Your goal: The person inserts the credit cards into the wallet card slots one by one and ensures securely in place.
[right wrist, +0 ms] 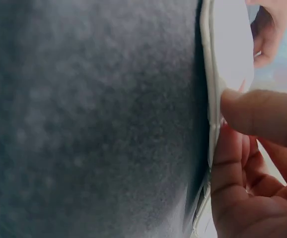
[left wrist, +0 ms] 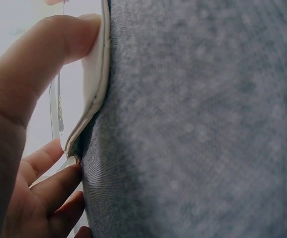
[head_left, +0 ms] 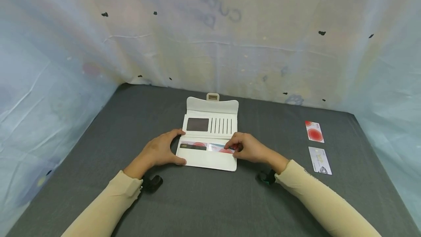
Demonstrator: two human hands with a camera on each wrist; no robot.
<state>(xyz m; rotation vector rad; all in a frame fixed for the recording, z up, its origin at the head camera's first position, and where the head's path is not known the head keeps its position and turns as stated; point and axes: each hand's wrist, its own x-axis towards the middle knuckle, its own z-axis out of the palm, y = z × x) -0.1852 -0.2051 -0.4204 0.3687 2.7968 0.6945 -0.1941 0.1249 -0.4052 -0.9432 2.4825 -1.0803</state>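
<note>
A white wallet (head_left: 206, 160) lies unfolded on the table, its flap with a metal clasp (head_left: 212, 97) at the far end. My left hand (head_left: 161, 149) holds its left side, thumb at the near corner and fingers farther up the edge. In the left wrist view the thumb (left wrist: 59, 39) lies on the white edge. Over the right part of the near pocket, my right hand (head_left: 248, 148) pinches a pink-and-white card (head_left: 215, 147) that sits partly inside; the fingers hide its right end. Left of it, a black card (head_left: 193, 147) pokes out, with a red-patterned one behind.
The wallet's upper panel has a dark window (head_left: 197, 124) and several narrow card slots (head_left: 221, 125). On the table's right lie a red-and-white card (head_left: 314, 132) and a silver VIP card (head_left: 320, 160). Dark grey cloth (head_left: 204, 200) covers the table, with pale curtains (head_left: 210, 46) behind and at both sides.
</note>
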